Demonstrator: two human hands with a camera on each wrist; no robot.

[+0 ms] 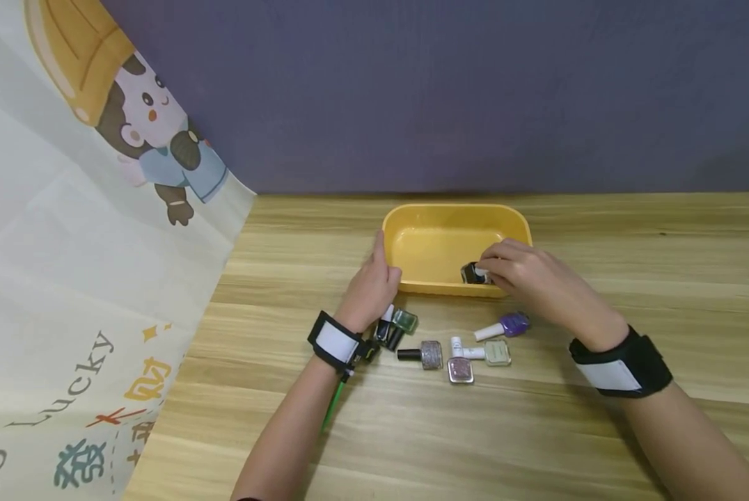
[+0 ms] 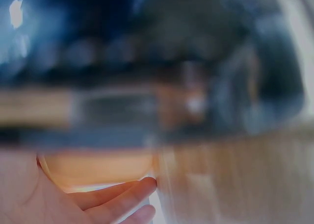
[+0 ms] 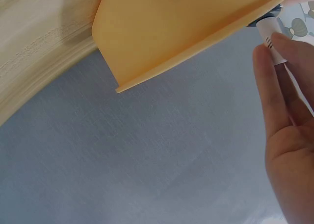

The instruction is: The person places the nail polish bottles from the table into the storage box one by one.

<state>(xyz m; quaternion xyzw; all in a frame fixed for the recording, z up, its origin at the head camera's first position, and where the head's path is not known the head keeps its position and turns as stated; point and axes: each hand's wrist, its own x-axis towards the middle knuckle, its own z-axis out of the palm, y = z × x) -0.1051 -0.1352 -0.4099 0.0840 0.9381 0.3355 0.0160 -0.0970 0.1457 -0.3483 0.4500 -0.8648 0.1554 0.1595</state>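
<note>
A yellow plastic box (image 1: 450,243) stands at the back of the wooden table. My right hand (image 1: 531,275) pinches the white cap (image 3: 271,35) of a dark nail polish bottle (image 1: 472,273), which lies sideways inside the box's front rim. My left hand (image 1: 369,289) rests against the box's left end, index finger straight along the outer wall. Close to that wrist lie a green nail polish bottle (image 1: 405,320) and a dark one with a white cap (image 1: 383,327), partly hidden. A blurred dark glossy shape (image 2: 147,62) covers most of the left wrist view.
In front of the box lie a glittery nail polish bottle (image 1: 431,355), a pink one (image 1: 460,371), a pale one (image 1: 497,353) and a purple one (image 1: 514,324). A grey-blue wall (image 1: 450,97) rises behind the table, and a printed white curtain (image 1: 99,278) hangs left.
</note>
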